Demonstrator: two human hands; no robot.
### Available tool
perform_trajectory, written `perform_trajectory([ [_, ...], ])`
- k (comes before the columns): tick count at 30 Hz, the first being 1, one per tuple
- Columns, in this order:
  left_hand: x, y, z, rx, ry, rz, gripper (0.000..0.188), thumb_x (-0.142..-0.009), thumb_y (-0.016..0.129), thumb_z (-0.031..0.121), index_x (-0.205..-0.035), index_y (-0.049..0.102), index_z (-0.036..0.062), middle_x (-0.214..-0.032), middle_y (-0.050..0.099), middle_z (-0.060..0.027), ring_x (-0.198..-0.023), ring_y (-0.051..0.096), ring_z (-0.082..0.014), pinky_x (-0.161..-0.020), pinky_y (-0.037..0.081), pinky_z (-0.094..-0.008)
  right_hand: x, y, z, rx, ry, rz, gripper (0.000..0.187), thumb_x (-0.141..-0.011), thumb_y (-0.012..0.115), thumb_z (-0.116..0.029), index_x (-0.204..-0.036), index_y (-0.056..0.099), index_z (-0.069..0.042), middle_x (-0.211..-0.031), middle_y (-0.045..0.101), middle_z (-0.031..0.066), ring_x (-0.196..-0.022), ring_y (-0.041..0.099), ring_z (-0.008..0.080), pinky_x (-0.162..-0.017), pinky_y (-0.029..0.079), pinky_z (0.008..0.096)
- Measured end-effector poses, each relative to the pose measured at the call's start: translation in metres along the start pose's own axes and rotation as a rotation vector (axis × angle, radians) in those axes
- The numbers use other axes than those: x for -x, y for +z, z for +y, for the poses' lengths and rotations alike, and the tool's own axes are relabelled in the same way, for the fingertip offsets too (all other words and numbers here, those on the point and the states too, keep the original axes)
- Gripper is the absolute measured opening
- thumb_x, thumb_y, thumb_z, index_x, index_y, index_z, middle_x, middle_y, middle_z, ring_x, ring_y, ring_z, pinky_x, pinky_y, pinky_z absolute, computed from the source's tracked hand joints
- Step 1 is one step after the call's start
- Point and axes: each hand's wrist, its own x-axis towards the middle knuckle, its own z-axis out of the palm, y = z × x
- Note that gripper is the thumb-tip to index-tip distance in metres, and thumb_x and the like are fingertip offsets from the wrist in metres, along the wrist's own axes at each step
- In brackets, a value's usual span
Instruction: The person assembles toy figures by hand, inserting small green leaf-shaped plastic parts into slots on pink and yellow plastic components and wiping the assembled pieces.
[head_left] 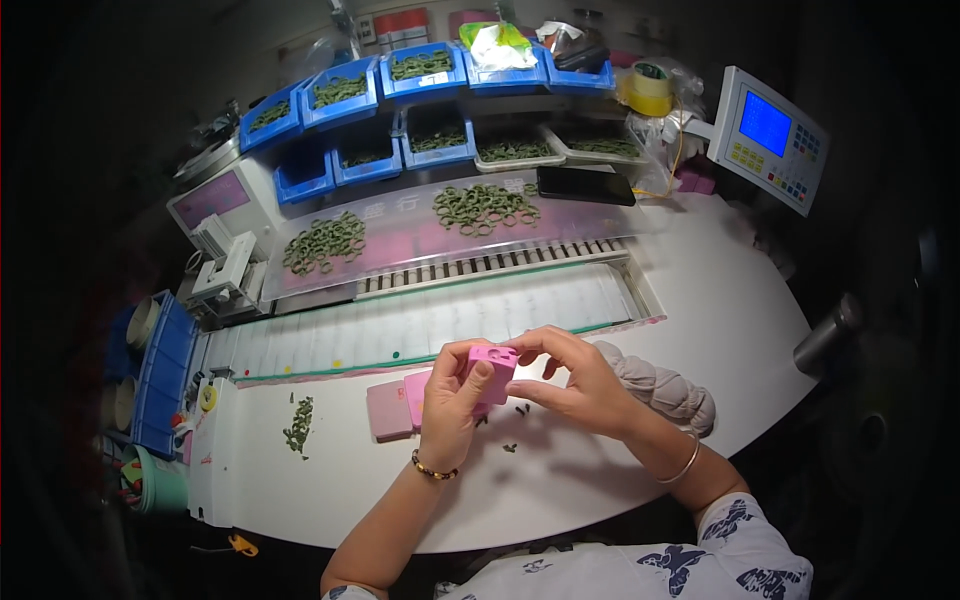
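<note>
My left hand (452,400) is wrapped round a pink rubber mold (493,385), its thumb pressed on the near face. The mold stands upright, and a round recess shows in its top end. At its right edge are the curved index finger and thumb of my right hand (572,378), seemingly gripping that edge. Two more pink blocks (390,410) lie flat on the table left of and partly behind my left hand. Small dark green bits (510,448) are scattered below the mold. A grey twisted cloth (660,388) lies behind my right forearm.
Farther back, heaps of green rings (485,208) lie on a clear sheet beneath blue bins (425,70). A black phone (585,185) rests beside them. A control panel (768,135) rises at right. Green scraps (298,425) lie at left, near a mint tub (160,485).
</note>
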Motion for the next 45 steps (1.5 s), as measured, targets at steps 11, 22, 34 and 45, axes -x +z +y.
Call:
perform_trajectory([
  [11,0.002,-0.001,0.017,-0.118,0.136,0.090,0.034,-0.085,0.075,0.013,-0.110,0.055,0.0020,-0.112,0.056,-0.0102,-0.102,0.058,-0.0178,-0.087,0.049,-0.0325,-0.007,0.002,0.010,-0.155,-0.110,0.078,0.021,-0.083,0.075,-0.013,-0.099,0.065,-0.004,-0.091,0.067,0.0029,-0.080,0.061,0.0115,-0.070,0.044,0.0262],
  [22,-0.005,-0.034,0.013,-0.931,0.178,0.159,0.038,-0.072,0.079,0.011,-0.102,0.056,0.0049,-0.097,0.056,-0.0038,-0.081,0.056,-0.0121,-0.069,0.050,-0.0263,-0.016,0.035,0.033,-0.510,0.237,0.013,0.036,-0.090,0.070,-0.016,-0.119,0.058,0.002,-0.107,0.067,0.0097,-0.093,0.064,0.0140,-0.079,0.052,0.0270],
  [34,-0.043,-0.178,0.048,-1.539,0.105,0.594,0.034,-0.074,0.078,0.024,-0.098,0.066,0.0029,-0.101,0.064,-0.0139,-0.097,0.060,-0.0309,-0.088,0.049,-0.0395,-0.018,0.065,0.048,0.319,-0.141,-0.255,0.079,-0.070,0.080,-0.019,-0.138,0.042,0.000,-0.132,0.050,0.0192,-0.121,0.046,0.0387,-0.103,0.040,0.0460],
  [45,-0.048,-0.116,0.042,-1.103,0.203,0.346,0.040,-0.093,0.064,0.027,-0.123,0.057,0.0015,-0.122,0.057,-0.0135,-0.111,0.055,-0.0274,-0.097,0.044,-0.0399,-0.013,0.017,0.025,0.268,-0.267,-0.006,0.080,-0.068,0.080,-0.017,-0.137,0.044,-0.001,-0.124,0.053,0.0175,-0.110,0.050,0.0352,-0.098,0.041,0.0436],
])
